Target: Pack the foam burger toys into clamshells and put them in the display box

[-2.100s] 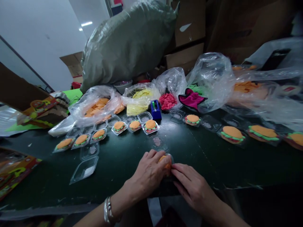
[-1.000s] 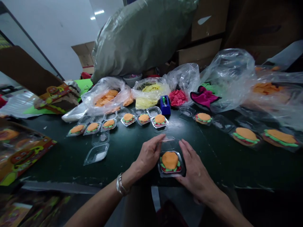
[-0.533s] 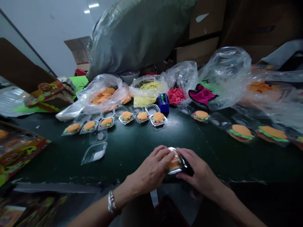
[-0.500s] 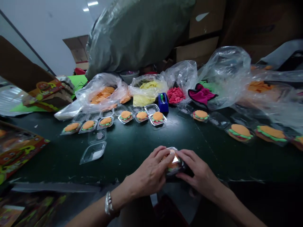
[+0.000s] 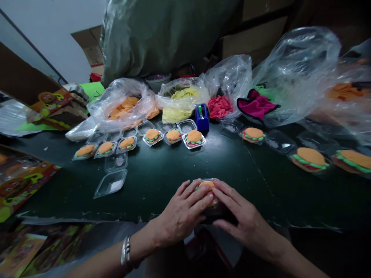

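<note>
A toy burger in a small clear plastic case (image 5: 206, 185) lies near the front edge of the dark green table (image 5: 162, 177). My left hand (image 5: 181, 210) rests on its left side with fingers pressed over the lid. On the right side my right hand (image 5: 240, 216) does the same, fingers laid over the top. Both hands cover most of the case; only an orange bun patch shows between the fingertips.
Several cased burgers (image 5: 173, 136) sit in a row mid-table, with empty clear cases (image 5: 110, 183) to the left. More burgers (image 5: 310, 158) lie at right. Plastic bags of orange (image 5: 123, 108), yellow (image 5: 178, 104) and red (image 5: 219, 106) pieces, a blue tape dispenser (image 5: 202, 117) and printed cards (image 5: 20, 185) surround them.
One second ago the case lay open with the burger showing between my hands. The lid has since come down and both hands now press on the closed case.
</note>
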{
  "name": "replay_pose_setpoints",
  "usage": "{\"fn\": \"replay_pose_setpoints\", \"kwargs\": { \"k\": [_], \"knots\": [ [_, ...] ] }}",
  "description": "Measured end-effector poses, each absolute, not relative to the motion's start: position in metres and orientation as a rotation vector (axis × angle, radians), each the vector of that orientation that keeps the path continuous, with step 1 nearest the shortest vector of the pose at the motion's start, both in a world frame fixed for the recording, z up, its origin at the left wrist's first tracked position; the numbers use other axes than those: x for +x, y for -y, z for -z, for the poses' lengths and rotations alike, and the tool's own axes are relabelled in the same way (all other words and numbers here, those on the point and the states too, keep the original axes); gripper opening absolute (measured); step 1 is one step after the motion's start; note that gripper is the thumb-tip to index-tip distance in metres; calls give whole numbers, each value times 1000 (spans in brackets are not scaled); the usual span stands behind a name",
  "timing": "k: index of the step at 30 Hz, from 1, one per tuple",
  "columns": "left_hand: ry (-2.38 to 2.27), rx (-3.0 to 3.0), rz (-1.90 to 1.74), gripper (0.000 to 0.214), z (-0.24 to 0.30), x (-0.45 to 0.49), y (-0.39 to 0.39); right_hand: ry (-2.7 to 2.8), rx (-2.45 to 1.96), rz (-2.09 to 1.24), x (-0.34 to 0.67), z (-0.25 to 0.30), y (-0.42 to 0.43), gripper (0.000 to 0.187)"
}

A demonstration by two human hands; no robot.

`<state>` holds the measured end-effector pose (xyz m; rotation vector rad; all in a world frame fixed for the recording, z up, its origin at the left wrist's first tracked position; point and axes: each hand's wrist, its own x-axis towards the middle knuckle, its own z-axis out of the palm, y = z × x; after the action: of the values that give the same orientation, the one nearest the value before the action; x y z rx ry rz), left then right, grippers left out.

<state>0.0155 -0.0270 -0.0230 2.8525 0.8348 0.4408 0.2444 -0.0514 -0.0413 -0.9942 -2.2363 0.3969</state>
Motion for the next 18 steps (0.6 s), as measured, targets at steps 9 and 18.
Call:
{"fn": "replay_pose_setpoints", "kwargs": {
  "k": [9, 18],
  "knots": [
    [-826, 2865, -413, 46, 34, 10, 28, 2202, -1157, -471, 239, 35, 39, 63],
    [-961, 2339, -589, 76, 16, 8, 11, 2249, -1212, -389, 234, 34, 29, 76]
  ]
}}
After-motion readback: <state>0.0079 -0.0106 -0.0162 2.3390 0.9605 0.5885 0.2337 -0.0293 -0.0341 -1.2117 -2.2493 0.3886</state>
